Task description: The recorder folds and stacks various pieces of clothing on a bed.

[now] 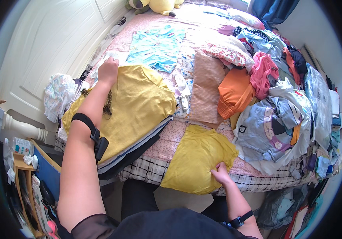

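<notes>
— Where to find the yellow garment [195, 157]?

— At the near edge of the bed [159, 146], right of centre. Lies spread out, lightly wrinkled, and drapes down over the black-and-white checked bedding [139, 166].

— And the right hand [220, 175]?

— Touching the yellow garment near its lower right side, thumb and fingers slightly apart. Cannot tell about any pinch of fabric between them.

— Left hand [108, 71]?

— Stretched far forward, to the upper left edge of the mustard top [135, 97]. Fingers curled in, nearly a fist. Cannot make out any cloth inside the curl; hidden from this side.

— Just the one layer there?

— No: on top of a stack, with grey and black layers [133, 155] showing along the lower right. Also dark, stringy trim [107, 104] right beside the left forearm.

— Beyond that?

— Behind the mustard top, a light blue printed garment [155, 46], laid flat. To the right, a brown ribbed cloth [206, 87], then an orange garment [236, 89] partly over it, a crumpled pink garment [263, 71] and a grey printed garment [254, 123]. At the far end, a yellow plush toy [161, 5].
</notes>
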The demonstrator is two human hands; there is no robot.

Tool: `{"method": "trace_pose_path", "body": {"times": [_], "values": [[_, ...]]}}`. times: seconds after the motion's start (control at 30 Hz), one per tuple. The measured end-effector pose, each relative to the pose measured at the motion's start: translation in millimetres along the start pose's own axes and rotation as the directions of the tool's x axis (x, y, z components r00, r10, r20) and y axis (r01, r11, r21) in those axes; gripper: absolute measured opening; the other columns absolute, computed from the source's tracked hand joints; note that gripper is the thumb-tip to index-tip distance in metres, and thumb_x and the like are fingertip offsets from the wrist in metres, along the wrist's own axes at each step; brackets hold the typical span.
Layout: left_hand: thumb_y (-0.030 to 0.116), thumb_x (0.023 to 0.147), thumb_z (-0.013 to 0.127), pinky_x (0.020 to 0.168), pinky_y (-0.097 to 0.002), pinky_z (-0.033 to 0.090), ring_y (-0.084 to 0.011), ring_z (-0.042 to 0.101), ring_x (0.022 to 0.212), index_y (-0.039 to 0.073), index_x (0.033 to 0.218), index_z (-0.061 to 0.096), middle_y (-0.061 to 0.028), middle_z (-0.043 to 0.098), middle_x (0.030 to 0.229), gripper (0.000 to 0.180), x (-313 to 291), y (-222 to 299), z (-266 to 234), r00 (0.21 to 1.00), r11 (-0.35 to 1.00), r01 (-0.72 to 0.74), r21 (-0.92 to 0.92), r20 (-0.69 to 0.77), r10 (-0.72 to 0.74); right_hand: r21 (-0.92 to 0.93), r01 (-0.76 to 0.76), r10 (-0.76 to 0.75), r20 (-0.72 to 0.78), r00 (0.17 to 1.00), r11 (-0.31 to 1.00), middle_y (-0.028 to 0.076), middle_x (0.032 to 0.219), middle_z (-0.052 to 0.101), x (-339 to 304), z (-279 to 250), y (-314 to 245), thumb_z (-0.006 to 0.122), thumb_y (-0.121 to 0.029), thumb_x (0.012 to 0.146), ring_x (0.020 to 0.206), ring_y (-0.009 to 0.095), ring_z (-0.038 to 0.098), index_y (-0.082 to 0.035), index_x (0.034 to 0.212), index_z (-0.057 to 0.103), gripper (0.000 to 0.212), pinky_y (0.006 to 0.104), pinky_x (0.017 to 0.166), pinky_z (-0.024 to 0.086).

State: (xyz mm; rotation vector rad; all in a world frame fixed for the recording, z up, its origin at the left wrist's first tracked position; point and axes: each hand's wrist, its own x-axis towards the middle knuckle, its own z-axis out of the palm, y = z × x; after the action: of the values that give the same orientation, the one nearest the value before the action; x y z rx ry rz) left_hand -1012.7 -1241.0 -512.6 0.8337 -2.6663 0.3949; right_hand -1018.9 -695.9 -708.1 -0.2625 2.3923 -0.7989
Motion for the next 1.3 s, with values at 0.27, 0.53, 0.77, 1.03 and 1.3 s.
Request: {"method": "trace_pose_path", "body": {"times": [0.27,0.53,0.77,1.03,1.3], "values": [[0.019,0.074,0.057,0.093,-0.0352,0.033,-0.0319,0.042,0.110,0.002,0.122,0.037,-0.0196,0.044,0.118,0.055,-22,-13,-4,0.979,0.799,-0.015,-0.602,-0.170,-0.109,0.020,0.014,-0.014,0.029,0.999,1.000,0.019,0.080,0.049,2,0,-18,0.061,-0.016,0.061,0.078,0.032,0.050,0.002,0.082,0.042,0.033,0.0354,0.071,0.041],[0.039,0.084,0.039,0.101,-0.0465,0.015,-0.0299,0.018,0.126,0.010,0.131,0.024,-0.0122,0.021,0.137,0.057,-126,15,-25,0.986,0.995,0.009,-0.102,0.167,0.008,0.098,0.026,-0.035,0.089,0.995,0.995,0.023,0.088,0.056,-3,-15,-19,0.057,-0.009,0.061,0.086,0.032,0.055,0.008,0.092,0.051,0.037,0.0354,0.075,0.043],[0.047,0.083,0.037,0.100,-0.0501,0.012,-0.0331,0.014,0.127,0.019,0.134,0.017,-0.0123,0.016,0.138,0.062,-157,27,-40,0.959,0.992,0.126,0.003,0.257,-0.123,0.010,-0.010,0.009,0.155,0.988,1.000,0.015,0.072,0.058,23,-3,-32,0.063,-0.022,0.063,0.067,0.021,0.056,0.005,0.080,0.059,0.033,0.0324,0.059,0.045],[0.028,0.076,0.057,0.102,-0.0414,0.016,-0.0326,0.018,0.126,0.010,0.130,0.027,-0.0180,0.019,0.136,0.064,-244,259,-68,0.830,0.562,-0.205,-0.801,0.162,0.533,0.611,-0.126,-0.038,0.248,0.968,0.782,0.002,0.074,0.054,-12,-80,-24,0.058,-0.017,0.076,0.064,0.011,0.051,0.000,0.095,0.054,0.026,0.0224,0.056,0.041],[0.049,0.071,0.057,0.102,-0.0483,0.003,-0.0331,0.000,0.129,0.021,0.135,0.013,-0.0139,0.002,0.140,0.082,-300,307,-45,0.670,0.802,-0.309,-0.511,0.481,0.565,0.240,0.182,0.155,-0.908,0.389,0.953,0.015,0.100,0.045,-17,-198,56,0.067,-0.020,0.066,0.094,0.027,0.046,-0.002,0.099,0.048,0.042,0.0337,0.081,0.040]]}}
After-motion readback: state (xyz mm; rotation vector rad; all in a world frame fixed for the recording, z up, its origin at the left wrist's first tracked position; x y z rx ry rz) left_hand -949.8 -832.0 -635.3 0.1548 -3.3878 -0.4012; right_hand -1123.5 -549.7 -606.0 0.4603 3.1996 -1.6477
